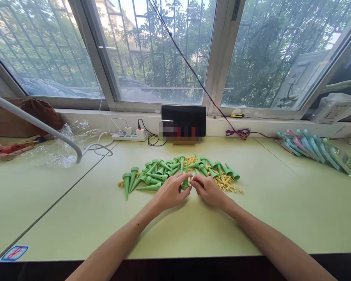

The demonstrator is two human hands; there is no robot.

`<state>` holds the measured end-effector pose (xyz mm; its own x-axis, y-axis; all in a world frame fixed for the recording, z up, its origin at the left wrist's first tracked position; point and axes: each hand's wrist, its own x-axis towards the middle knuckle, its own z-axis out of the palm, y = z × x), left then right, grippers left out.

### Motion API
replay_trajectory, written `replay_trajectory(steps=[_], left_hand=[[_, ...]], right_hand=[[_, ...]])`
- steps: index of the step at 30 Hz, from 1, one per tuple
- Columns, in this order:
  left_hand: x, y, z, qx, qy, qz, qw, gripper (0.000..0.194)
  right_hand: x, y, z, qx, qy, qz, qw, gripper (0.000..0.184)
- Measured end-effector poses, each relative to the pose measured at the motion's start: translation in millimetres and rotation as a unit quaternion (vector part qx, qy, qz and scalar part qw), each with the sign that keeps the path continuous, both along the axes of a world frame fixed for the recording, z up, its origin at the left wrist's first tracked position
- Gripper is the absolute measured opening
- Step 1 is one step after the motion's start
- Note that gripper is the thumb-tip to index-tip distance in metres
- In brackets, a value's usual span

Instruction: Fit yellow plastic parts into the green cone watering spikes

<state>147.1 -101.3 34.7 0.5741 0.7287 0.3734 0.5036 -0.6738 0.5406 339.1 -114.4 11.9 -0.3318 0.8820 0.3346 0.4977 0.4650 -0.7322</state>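
My left hand (pixel 171 192) is closed around a green plastic watering spike (pixel 185 182), which stands with its thin tip up and its wide cap down. Beside it my right hand (pixel 208 190) pinches a small yellow plastic valve (pixel 190 180) against the spike's side; the fingertips hide most of it. Just beyond both hands lies a heap of similar green spikes (pixel 154 176), pointing in various directions. Loose yellow valves (pixel 224 182) lie among them, mostly to the right and at the back.
A dark-screened tablet (pixel 183 121) leans on a stand by the window. A power strip (pixel 130 135) with cables sits left of it. A white curved tube (pixel 41 121) crosses the left side. Bagged plastic items (pixel 318 150) lie at right on the pale table (pixel 295 210).
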Motion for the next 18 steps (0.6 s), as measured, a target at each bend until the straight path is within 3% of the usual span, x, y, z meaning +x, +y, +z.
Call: replay_trajectory(steps=[13, 18], left_hand=[[0.0, -0.9, 0.9, 0.004, 0.002, -0.001, 1.0, 0.035], [-0.2, 0.5, -1.1, 0.004, -0.009, 0.002, 1.0, 0.035]], right_hand=[[0.7, 0.3, -0.2, -0.006, -0.018, -0.001, 1.0, 0.04], [0.1, 0.4, -0.8, 0.008, -0.01, -0.007, 1.0, 0.033]])
